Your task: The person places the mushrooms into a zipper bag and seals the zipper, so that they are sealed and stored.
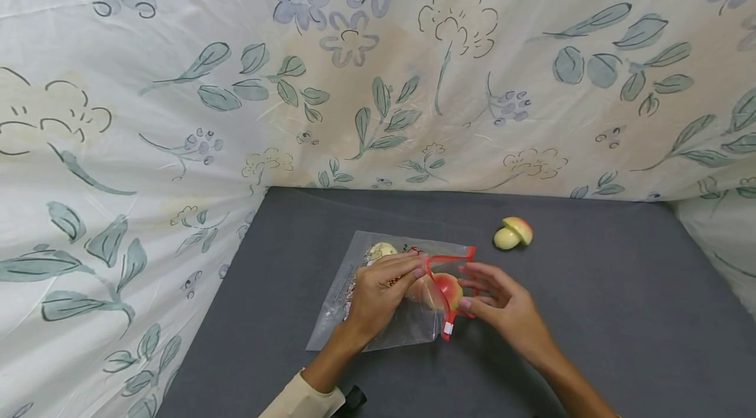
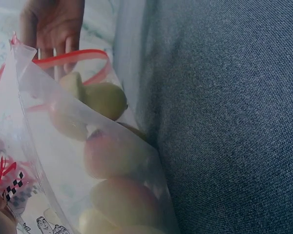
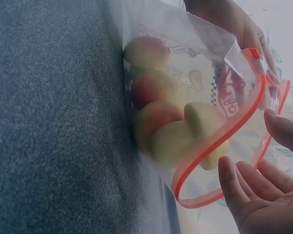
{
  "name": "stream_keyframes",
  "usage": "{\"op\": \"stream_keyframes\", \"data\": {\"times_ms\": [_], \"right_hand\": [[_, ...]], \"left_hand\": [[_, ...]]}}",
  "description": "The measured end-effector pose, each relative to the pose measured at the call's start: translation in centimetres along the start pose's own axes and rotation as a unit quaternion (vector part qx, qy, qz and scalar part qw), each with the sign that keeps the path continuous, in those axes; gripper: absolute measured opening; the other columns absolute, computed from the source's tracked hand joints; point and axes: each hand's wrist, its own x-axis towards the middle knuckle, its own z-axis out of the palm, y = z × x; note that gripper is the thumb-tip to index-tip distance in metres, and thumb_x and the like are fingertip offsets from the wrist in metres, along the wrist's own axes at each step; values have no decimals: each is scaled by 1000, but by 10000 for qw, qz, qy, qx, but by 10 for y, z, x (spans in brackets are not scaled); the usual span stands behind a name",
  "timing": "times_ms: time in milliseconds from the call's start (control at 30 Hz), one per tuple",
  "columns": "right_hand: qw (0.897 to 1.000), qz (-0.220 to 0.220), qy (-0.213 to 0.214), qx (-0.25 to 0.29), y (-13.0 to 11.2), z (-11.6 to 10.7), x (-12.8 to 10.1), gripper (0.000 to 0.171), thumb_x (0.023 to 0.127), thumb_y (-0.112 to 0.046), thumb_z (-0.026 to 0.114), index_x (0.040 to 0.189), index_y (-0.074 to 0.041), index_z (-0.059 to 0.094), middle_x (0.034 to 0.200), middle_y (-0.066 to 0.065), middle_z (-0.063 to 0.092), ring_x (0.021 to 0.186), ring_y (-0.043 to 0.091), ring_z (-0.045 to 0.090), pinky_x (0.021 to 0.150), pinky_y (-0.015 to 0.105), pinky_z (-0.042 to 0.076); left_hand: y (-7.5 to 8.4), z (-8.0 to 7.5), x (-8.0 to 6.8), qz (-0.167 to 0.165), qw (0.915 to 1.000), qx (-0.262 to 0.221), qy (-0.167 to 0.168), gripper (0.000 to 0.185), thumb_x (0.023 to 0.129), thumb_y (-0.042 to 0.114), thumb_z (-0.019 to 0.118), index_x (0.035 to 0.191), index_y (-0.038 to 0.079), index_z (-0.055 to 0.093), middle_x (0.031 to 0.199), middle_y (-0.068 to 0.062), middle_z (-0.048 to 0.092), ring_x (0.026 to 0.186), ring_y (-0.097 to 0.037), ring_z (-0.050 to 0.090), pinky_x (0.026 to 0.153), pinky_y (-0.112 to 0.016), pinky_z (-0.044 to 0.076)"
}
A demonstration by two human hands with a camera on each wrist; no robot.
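- Head view: a clear zip bag (image 1: 378, 300) with a red zip edge lies on the grey table (image 1: 590, 313). The left hand (image 1: 378, 293) rests on top of it, fingers curled over the mouth and pinching the edge. The right hand (image 1: 502, 303), at 3 o'clock from the bag, has straight fingers touching the red rim. Two apple pieces (image 1: 514, 233) sit at 1 o'clock (well apart).
- Left wrist view: apple pieces in the bag (image 2: 107, 161) press against the plastic.
- Right wrist view: the right hand's palm (image 3: 268, 195) is spread, holding nothing, at the mouth of the bag (image 3: 200, 126).
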Motion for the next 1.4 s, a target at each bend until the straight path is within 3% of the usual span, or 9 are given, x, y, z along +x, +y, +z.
{"op": "stream_keyframes", "data": {"times_ms": [200, 500, 767, 1000, 1200, 1400], "right_hand": [[9999, 86, 58, -1, 2, -5, -2, 57, 95, -4, 80, 147, -4, 57, 146, 26, 61, 126, 17, 69, 95, 24, 60], [9998, 90, 153, -46, 6, -11, -6, 59, 94, -1, 80, 147, -1, 56, 142, 6, 68, 124, 13, 69, 94, 25, 60], [9984, 140, 388, -386, 7, -18, -7, 57, 93, -4, 81, 145, -5, 59, 142, 21, 65, 120, 11, 71, 90, 23, 60], [9963, 152, 533, -655, 10, -28, -7, 54, 95, -9, 81, 145, -9, 60, 141, 14, 68, 118, 8, 70, 90, 21, 59], [9939, 143, 730, -809, 14, -38, -4, 53, 95, -9, 81, 145, -9, 61, 135, -6, 70, 116, 7, 71, 89, 18, 57], [9885, 138, 1044, -1083, 20, -50, 1, 54, 95, -10, 82, 144, -8, 61, 132, -5, 70, 113, 3, 70, 90, 14, 56]], "left_hand": [[1, -1, 0, -33, 10000, 77, 0, 28, 92, 4, 81, 120, 3, 81, 119, -7, 80, 115, -25, 75, 102, -39, 59], [1, -1, 1, 62, 9999, 87, 46, 28, 91, 4, 82, 119, 3, 81, 118, -7, 80, 114, -27, 76, 101, -39, 60], [1, -1, 1, 82, 9999, 80, 57, 27, 91, 4, 82, 118, 4, 81, 117, -7, 80, 114, -28, 76, 101, -38, 60], [2, -1, 2, 85, 9999, 94, 33, 28, 91, 3, 82, 119, 4, 81, 117, -7, 80, 115, -28, 76, 101, -39, 60], [1, -1, 1, 59, 9999, 78, 42, 26, 91, 4, 81, 118, 4, 82, 118, -6, 80, 114, -25, 76, 101, -39, 60], [0, -1, 0, 31, 10000, 48, 32, 25, 93, 6, 81, 118, 4, 82, 118, -6, 80, 114, -25, 76, 101, -39, 60]]}}
